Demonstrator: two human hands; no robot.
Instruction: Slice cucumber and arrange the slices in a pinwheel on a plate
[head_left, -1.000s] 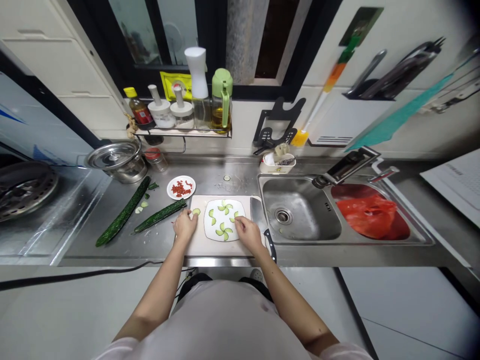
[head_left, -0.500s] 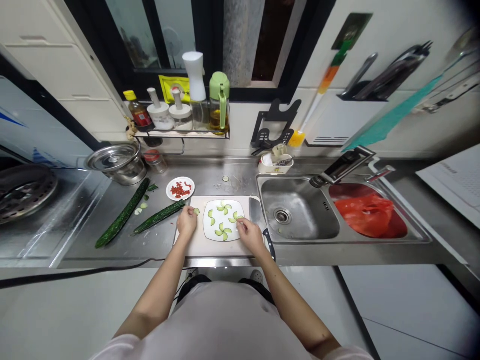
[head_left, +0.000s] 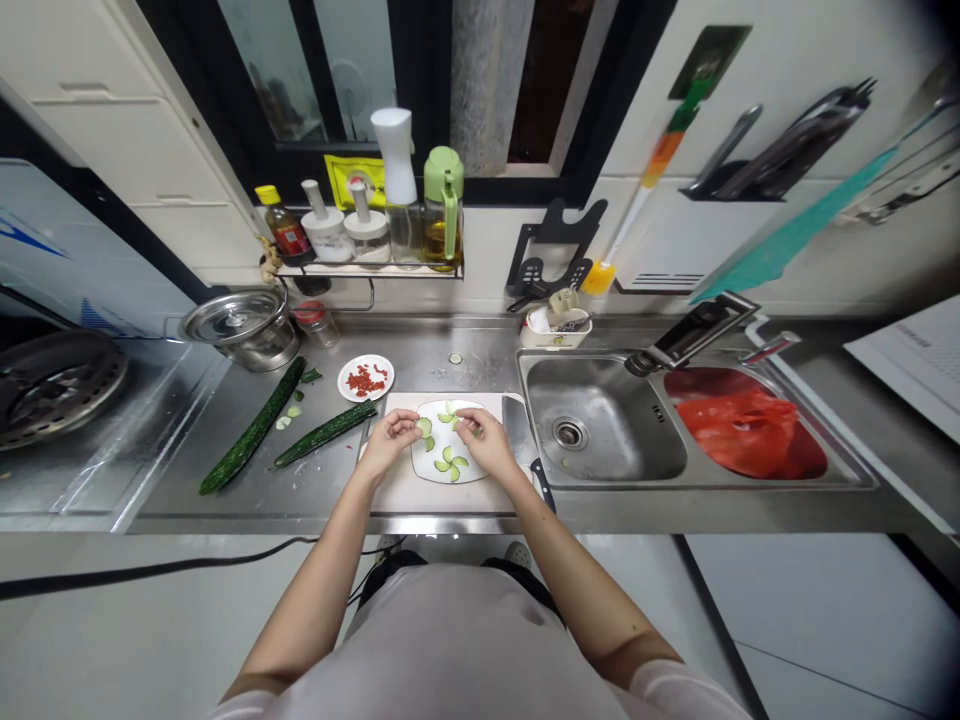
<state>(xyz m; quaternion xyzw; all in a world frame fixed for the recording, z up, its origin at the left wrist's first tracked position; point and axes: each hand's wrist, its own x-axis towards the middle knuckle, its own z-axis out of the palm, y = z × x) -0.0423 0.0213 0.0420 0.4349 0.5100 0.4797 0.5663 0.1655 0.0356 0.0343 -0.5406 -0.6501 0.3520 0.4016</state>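
A white plate (head_left: 471, 472) lies on a pale cutting board (head_left: 394, 497). Thin cucumber slices (head_left: 450, 462) form a pinwheel near its front, and another group (head_left: 447, 410) shows toward the back. My left hand (head_left: 390, 440) is over the plate's left edge, thumb and fingers pinched on a pale green cucumber slice (head_left: 424, 427). Over the plate's right half, my right hand (head_left: 484, 438) has its fingertips together beside the back group; whatever they hold is too small to make out. The slices at the plate's right side are hidden under this hand.
A knife (head_left: 541, 485) lies along the board's right edge. To the left are a cut cucumber (head_left: 324, 434), a whole cucumber (head_left: 255, 430) and a small plate of chopped red pieces (head_left: 349, 365). A steel sink (head_left: 600, 410) is on the right; a stray slice (head_left: 455, 358) lies behind the board.
My left hand has moved right from the board's left edge to over the plate, carrying a cucumber slice. My right hand has shifted left and back, from the right group toward the back group.
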